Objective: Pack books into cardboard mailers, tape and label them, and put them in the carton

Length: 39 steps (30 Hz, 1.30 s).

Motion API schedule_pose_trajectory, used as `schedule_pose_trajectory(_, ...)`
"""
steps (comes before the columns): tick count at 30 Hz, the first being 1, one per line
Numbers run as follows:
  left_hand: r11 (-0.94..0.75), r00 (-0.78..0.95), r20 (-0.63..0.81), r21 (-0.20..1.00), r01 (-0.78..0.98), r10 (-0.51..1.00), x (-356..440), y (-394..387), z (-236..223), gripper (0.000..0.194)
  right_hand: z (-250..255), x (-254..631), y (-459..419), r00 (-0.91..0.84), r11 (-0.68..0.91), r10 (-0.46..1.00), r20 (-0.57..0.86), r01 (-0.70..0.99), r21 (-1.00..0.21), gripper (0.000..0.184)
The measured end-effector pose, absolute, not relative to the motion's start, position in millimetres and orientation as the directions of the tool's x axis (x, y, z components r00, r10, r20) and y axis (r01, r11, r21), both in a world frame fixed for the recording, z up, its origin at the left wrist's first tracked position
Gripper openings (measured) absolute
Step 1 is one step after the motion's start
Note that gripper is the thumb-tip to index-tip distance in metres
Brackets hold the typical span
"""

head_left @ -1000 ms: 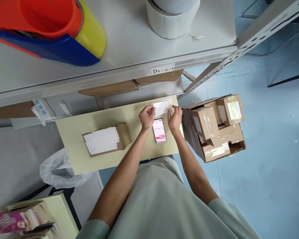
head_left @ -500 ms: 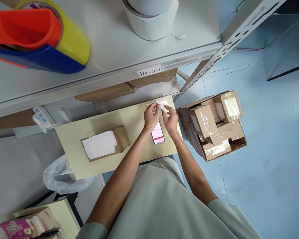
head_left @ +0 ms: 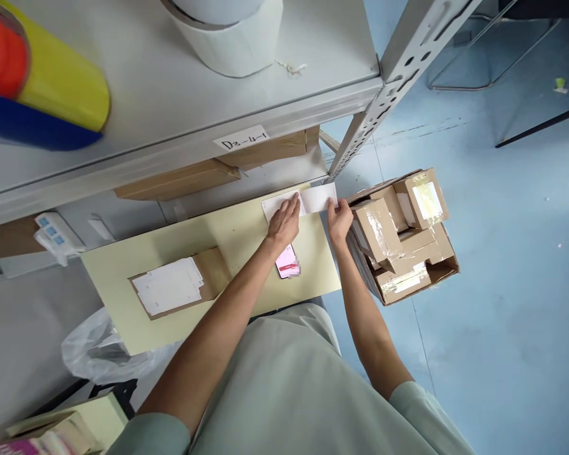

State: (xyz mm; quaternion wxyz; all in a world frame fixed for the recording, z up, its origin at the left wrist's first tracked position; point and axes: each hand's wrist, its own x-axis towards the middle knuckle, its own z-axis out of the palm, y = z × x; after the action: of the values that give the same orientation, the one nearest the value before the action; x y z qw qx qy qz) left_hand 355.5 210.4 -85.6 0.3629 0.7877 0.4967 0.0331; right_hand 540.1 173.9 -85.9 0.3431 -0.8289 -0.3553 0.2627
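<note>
A folded white paper sheet (head_left: 318,198) lies spread out at the far right corner of the cream tabletop (head_left: 246,234), a crease near its middle. My left hand (head_left: 284,221) rests on its left part with fingers stretched out and nearly flat. At the sheet's right edge, my right hand (head_left: 340,220) pinches the paper between thumb and fingers. Just below my left hand is a phone (head_left: 287,264) with a lit pink and white screen, partly covered by that hand. Further left stands an open cardboard box (head_left: 214,268) holding a stack of white papers (head_left: 169,286).
A grey shelf (head_left: 313,66) overhangs the table's far side, with paper rolls (head_left: 237,38) and a yellow tape roll (head_left: 66,76) on it. Right of the table stands a large carton (head_left: 370,268) with smaller boxes inside. A clear plastic bag (head_left: 92,354) hangs at lower left.
The white paper, bunched between both hands before, is now spread open on the table. My right hand has moved outward with its edge, and my left hand has flattened onto it.
</note>
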Motion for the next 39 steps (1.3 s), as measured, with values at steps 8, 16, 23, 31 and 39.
schedule_pose_trajectory(8, -0.237, 0.472, -0.400, 0.510, 0.827, 0.786, 365, 211, -80, 0.082, -106, 526, 176, 0.613, -0.576, 0.727, -0.308, 0.301, -0.761, 0.038)
schedule_pose_trajectory(16, -0.255, 0.497, -0.438, 0.502, 0.826, 0.749, 361, 215, -87, 0.086, -110, 532, 147, 0.759, -0.636, 0.556, -0.338, 0.128, -0.761, 0.037)
schedule_pose_trajectory(23, -0.028, 0.407, -0.473, 0.624, 0.781, 0.781, 368, 237, -71, 0.071, -70, 532, 109, 0.838, -0.574, 0.477, -0.264, 0.070, -0.816, 0.051)
schedule_pose_trajectory(31, 0.402, 0.223, -0.501, 0.837, 0.371, 0.836, 329, 152, 5, 0.042, 43, 513, 61, 0.689, -0.356, 0.659, -0.302, -0.068, -0.932, 0.054)
schedule_pose_trajectory(39, 0.479, 0.295, -0.493, 0.869, 0.124, 0.819, 260, 62, 141, 0.023, 115, 479, 47, 0.328, -0.371, 0.824, -0.462, -0.305, -0.877, 0.055)
